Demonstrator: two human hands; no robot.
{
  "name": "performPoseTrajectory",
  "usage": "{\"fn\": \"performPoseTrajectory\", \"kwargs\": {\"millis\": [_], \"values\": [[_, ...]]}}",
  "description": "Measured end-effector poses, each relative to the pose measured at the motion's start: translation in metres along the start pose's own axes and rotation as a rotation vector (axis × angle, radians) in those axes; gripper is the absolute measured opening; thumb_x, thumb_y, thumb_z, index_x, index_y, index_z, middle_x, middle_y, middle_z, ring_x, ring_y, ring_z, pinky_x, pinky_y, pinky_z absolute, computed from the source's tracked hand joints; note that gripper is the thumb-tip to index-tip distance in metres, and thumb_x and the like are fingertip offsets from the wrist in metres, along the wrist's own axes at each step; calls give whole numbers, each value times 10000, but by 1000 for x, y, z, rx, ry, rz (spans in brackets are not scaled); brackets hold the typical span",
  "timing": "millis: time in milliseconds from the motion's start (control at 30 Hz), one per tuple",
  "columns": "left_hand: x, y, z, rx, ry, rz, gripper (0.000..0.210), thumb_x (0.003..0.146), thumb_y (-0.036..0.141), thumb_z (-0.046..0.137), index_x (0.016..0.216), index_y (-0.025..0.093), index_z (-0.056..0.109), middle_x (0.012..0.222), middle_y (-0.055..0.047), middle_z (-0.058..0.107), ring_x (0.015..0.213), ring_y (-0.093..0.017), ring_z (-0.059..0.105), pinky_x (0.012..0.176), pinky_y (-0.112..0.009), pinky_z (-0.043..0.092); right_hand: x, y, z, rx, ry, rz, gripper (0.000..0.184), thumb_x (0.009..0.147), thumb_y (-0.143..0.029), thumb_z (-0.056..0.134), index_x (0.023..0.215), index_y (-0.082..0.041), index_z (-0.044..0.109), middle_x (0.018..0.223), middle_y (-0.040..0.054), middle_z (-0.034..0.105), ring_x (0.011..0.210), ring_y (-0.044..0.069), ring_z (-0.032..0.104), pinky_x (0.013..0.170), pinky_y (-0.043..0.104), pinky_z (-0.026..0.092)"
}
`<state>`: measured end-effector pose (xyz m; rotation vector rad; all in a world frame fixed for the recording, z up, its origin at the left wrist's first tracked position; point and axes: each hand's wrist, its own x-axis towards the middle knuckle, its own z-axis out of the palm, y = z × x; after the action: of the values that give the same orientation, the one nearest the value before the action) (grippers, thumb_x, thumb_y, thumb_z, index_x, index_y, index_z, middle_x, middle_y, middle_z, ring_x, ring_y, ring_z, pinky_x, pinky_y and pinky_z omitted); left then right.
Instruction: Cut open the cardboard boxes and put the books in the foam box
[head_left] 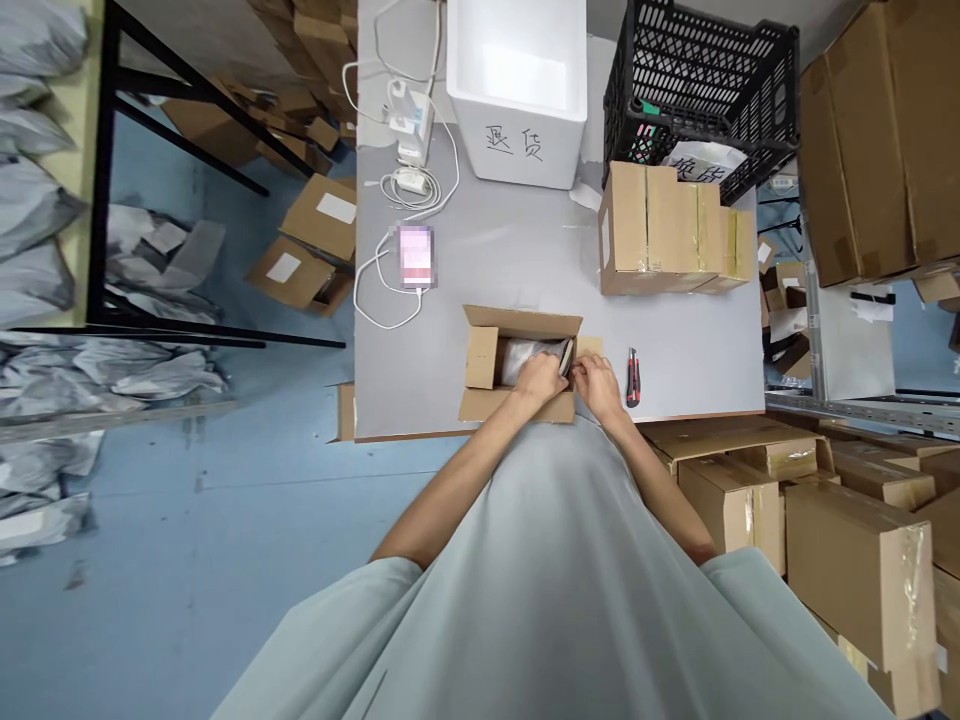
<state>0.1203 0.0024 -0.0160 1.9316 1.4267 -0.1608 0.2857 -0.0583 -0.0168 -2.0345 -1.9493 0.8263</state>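
Note:
An open cardboard box (480, 357) sits at the table's front edge with its flaps folded out. Inside lies a pale plastic-wrapped item (516, 358), and a thin upright piece (568, 357) stands near the box's right wall. My left hand (543, 380) reaches into the box, its fingers curled beside that piece; what they grip is hidden. At the right rim, my right hand (598, 385) has its fingertips pinched together, and I cannot make out what is between them. A red and black utility knife (634, 378) lies on the table to the right of that hand.
Closed cartons (660, 230) stand in a row on the right of the grey table (517, 235). Behind are a white foam box (525, 140) and a black crate (705, 90). A phone (416, 255) with cables lies left; stacked boxes (847, 570) flank the right side.

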Motion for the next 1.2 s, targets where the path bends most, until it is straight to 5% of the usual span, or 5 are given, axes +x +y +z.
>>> {"fn": "performPoseTrajectory", "kwargs": {"millis": [333, 467, 867, 1100, 1200], "values": [[-40, -48, -28, -93, 211, -75, 297, 948, 212, 622, 1157, 222, 834, 1194, -161, 813, 1070, -379, 782, 948, -445, 584, 4, -28, 6, -207, -129, -101, 247, 1071, -214, 579, 1124, -209, 820, 1250, 188, 702, 1235, 383, 578, 1075, 532, 528], [-52, -46, -26, -141, 210, -77, 311, 975, 204, 607, 1225, 208, 792, 1252, -164, 799, 1119, -365, 776, 981, -434, 576, 7, -49, 17, -272, -191, -197, 337, 1085, -188, 541, 1317, -227, 783, 1320, 189, 727, 1266, 389, 595, 1067, 550, 515], [-67, -27, -45, -65, 127, -94, 359, 1033, 88, 502, 1323, 165, 699, 1280, -201, 797, 1157, -350, 788, 956, -408, 559, 6, -43, 32, 257, -258, -221, 619, 1018, -152, 533, 1634, -170, 590, 1691, 171, 583, 1558, 324, 585, 1291, 516, 482], [-98, -61, -106, -472, 402, 10, 308, 1008, 388, 628, 1241, 242, 765, 1027, -62, 833, 906, -273, 770, 839, -354, 569, 0, -48, -25, 359, 138, -135, 885, 1003, -532, 728, 1752, -181, 413, 1779, 202, 446, 1660, 386, 428, 1378, 604, 350], [-106, -70, -144, -759, 386, 162, 431, 923, 579, 759, 1150, 214, 782, 1138, -81, 828, 1016, -278, 759, 863, -347, 586, 7, -56, -64, 496, 91, -124, 1137, 824, -614, 919, 1756, -217, 403, 1785, 187, 442, 1668, 404, 408, 1371, 606, 354]]}}
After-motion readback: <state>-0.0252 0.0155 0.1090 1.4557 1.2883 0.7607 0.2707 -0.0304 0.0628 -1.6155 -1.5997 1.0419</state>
